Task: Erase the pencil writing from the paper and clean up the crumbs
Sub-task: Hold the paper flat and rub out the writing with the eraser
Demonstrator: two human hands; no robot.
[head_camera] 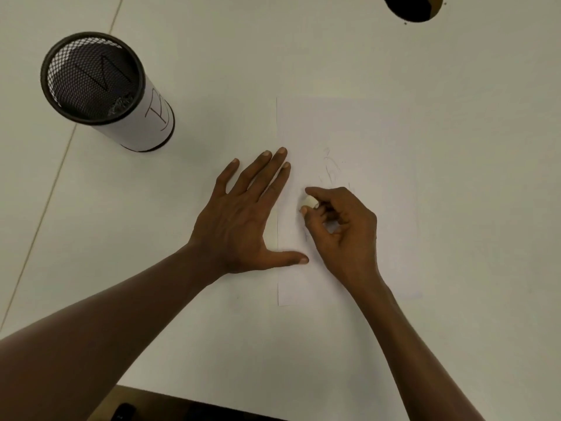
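Observation:
A white sheet of paper [364,132] lies flat on the white table [212,56], right of centre. Faint pencil marks [331,168] show near its middle. My left hand [243,214] lies flat with fingers spread across the paper's left edge, thumb and fingertips resting on the sheet. My right hand [343,229] pinches a small white eraser [310,202] between thumb and forefinger, pressed on the paper just below the marks. Crumbs are too small to tell.
A black mesh cup [106,92] wrapped in a white paper label stands at the upper left, with some small debris inside. A round dark cable hole [409,7] sits at the table's far right edge. The table's near edge [197,399] runs along the bottom.

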